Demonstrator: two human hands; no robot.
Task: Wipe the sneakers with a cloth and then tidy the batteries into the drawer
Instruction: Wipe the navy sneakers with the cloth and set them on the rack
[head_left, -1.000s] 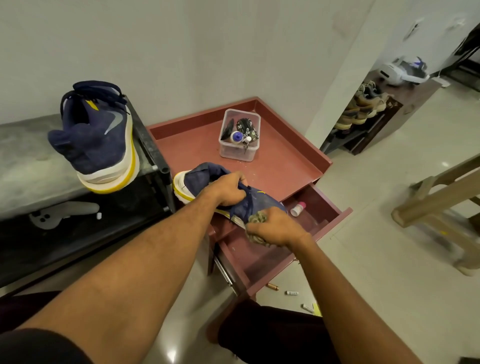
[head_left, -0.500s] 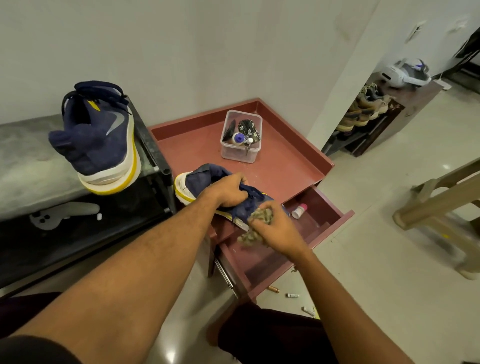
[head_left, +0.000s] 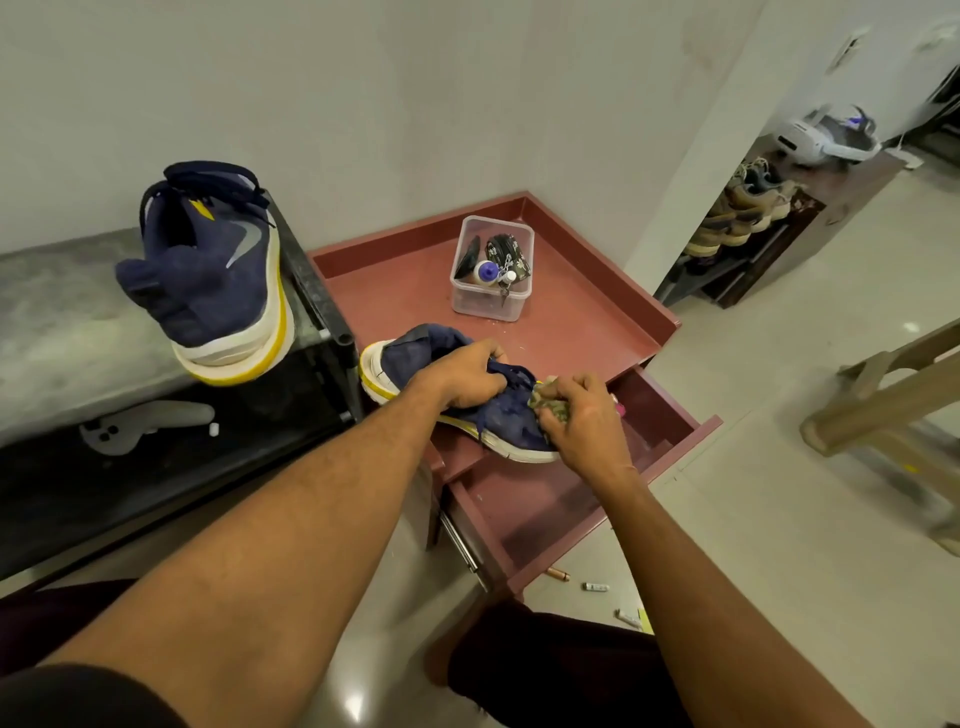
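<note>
A navy sneaker (head_left: 415, 353) with a white and yellow sole lies on the front edge of the red table (head_left: 582, 322), over the open drawer (head_left: 550, 514). My left hand (head_left: 462, 376) grips its laces and upper. My right hand (head_left: 584, 421) holds a crumpled greenish cloth (head_left: 545, 402) against the sneaker's toe. The second navy sneaker (head_left: 208, 275) stands on its side on the grey bench (head_left: 57, 332) at left. Three batteries lie on the floor below the drawer: a brown battery (head_left: 558, 574), a white battery (head_left: 595, 587) and another white battery (head_left: 627, 618).
A clear plastic box (head_left: 491, 267) with small items stands at the back of the table. A grey controller (head_left: 140, 421) lies on the black shelf. A shoe rack (head_left: 748, 218) and a wooden stool (head_left: 893, 395) stand to the right. My knee is under the drawer.
My right hand has moved the cloth up from the sneaker's side near the drawer onto the toe top. My left hand keeps its hold; the sneaker barely shifted.
</note>
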